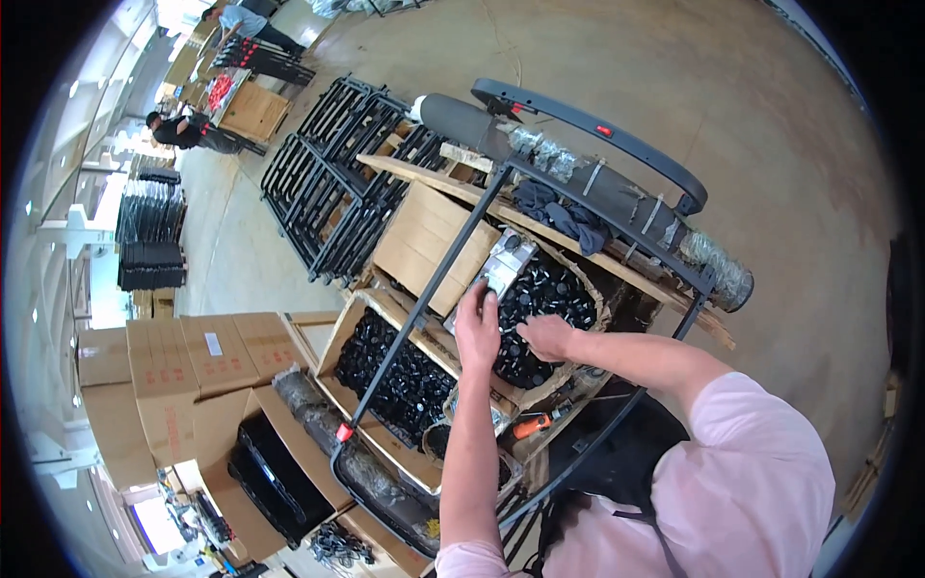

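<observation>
Bare hands [478, 332] [547, 337]: two
Black-part bins [374, 431] [601, 313]: two, at seven and three o'clock
Wrapped rolls [617, 191] [316, 416]: two, at two and seven o'clock
Orange tool [532, 426]: one, at five o'clock
Co-workers [243, 22] [173, 132]: two, at eleven and ten o'clock

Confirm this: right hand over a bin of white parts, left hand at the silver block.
Not quite: the head view shows black parts, not white, in the bin under the right hand. The left hand is at the silver block.
</observation>
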A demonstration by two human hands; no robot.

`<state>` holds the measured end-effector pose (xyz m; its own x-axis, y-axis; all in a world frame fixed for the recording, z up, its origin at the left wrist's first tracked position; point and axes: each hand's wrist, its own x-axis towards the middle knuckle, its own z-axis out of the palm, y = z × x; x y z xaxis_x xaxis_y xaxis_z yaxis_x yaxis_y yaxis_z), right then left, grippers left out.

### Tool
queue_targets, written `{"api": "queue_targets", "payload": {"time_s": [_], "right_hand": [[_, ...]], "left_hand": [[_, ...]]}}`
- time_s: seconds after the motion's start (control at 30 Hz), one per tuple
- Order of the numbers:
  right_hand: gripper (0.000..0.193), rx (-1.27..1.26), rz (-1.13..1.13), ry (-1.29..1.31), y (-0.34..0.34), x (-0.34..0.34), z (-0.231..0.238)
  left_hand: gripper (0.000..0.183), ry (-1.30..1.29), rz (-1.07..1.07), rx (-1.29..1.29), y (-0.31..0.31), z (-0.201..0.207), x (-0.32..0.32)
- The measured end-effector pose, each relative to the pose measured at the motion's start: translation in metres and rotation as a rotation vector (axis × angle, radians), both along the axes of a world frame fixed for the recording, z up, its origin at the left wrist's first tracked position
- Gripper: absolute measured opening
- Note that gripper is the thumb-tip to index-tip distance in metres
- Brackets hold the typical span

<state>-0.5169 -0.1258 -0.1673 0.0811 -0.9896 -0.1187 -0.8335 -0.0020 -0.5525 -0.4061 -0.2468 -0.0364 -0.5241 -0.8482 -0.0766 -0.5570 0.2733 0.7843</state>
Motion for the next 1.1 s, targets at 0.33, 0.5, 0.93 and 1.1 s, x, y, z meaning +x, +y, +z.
{"api": "queue_targets", "payload": {"time_s": [0.33,0.5,0.93,1.1], "right_hand": [[0.036,0.094,-0.345,-0.508,0.14,-0.083,0.153],[0.034,0.043,-0.582,-0.519,0.202,-0.113,0.175],[0.033,-0.045,-0.903,-0.437,0.229,-0.146,0.195],[0.032,-0.028,-0.957,-0.333,0.231,-0.157,0.205]], "left_hand": [[0.035,0.154,-0.057,-0.26,-0.139,-0.02,-0.177],[0.034,0.168,-0.127,-0.217,-0.152,-0.04,-0.195],[0.034,0.236,-0.373,-0.237,-0.155,-0.048,-0.188],[0.035,0.149,-0.32,-0.295,-0.152,-0.05,-0.189]]}}
